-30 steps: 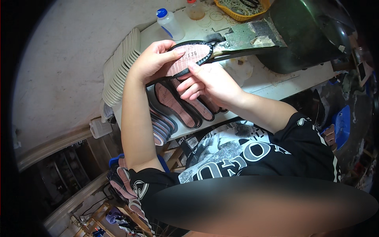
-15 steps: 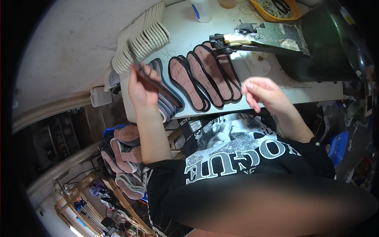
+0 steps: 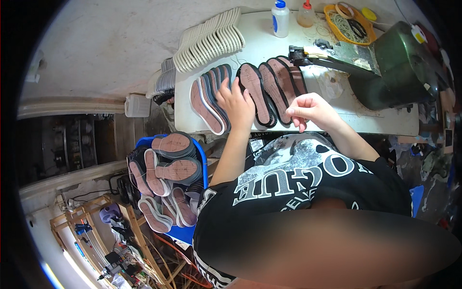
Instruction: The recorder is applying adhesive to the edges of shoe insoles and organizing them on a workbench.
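Observation:
Shoe soles with pinkish-brown tops and dark rims (image 3: 257, 91) lie overlapping in a row on the white table. My left hand (image 3: 236, 106) is at this row's left end, fingers apart; its thumb overlaps the nearest dark-rimmed sole, though I cannot tell if it touches. Beside its fingertips leans a fanned stack of soles with white, grey and blue edges (image 3: 206, 108). My right hand (image 3: 310, 110) hovers by the near right end of the row, thumb and index finger pressed together. What they pinch, if anything, is too small to make out.
A green machine arm (image 3: 346, 60) reaches over the table from the right. White soles (image 3: 209, 43) stand stacked at the back left. A bottle (image 3: 280, 21), a smaller red-capped bottle (image 3: 305, 17) and a yellow basket (image 3: 349, 36) are behind. A blue crate (image 3: 204, 164) of soles stands lower left.
The dark sole that my left hand held raised is no longer in it. That hand has come down and right to the row, its fingers now spread. My right hand keeps its pinch.

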A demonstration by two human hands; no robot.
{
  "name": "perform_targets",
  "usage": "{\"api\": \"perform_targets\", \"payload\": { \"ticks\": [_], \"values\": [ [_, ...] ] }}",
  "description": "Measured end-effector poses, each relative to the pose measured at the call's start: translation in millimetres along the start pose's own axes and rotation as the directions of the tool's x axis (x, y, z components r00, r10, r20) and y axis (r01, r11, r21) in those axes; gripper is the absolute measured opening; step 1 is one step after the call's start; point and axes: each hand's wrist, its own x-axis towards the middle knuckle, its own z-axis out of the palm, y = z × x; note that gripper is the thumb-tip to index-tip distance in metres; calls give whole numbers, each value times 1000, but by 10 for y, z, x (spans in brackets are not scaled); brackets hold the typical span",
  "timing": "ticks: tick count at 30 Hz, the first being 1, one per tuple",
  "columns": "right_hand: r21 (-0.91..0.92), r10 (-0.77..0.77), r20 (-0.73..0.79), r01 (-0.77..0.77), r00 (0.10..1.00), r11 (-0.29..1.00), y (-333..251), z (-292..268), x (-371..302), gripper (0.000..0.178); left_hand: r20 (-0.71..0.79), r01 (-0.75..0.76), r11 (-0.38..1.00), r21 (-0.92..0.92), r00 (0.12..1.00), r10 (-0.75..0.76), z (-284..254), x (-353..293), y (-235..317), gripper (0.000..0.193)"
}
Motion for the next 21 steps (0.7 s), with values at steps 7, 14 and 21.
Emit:
{"api": "perform_targets", "payload": {
  "ticks": [7, 14, 21],
  "values": [
    [-48, 32, 26, -31, 999, 998, -53, 165, 338, 18, 26, 45, 932, 358, 998, -59, 54, 293, -504, 25],
    [-314, -54, 176, 108, 983, 943, -57, -79, 628, 39, 4, -18, 981, 191, 1000, 18, -197, 609, -516, 15],
    [-118, -353, 119, 366, 928, 923, -339, 35, 749, 77, -2, 16, 656, -754, 1000, -28, -322, 678, 507, 17]
  ]
}}
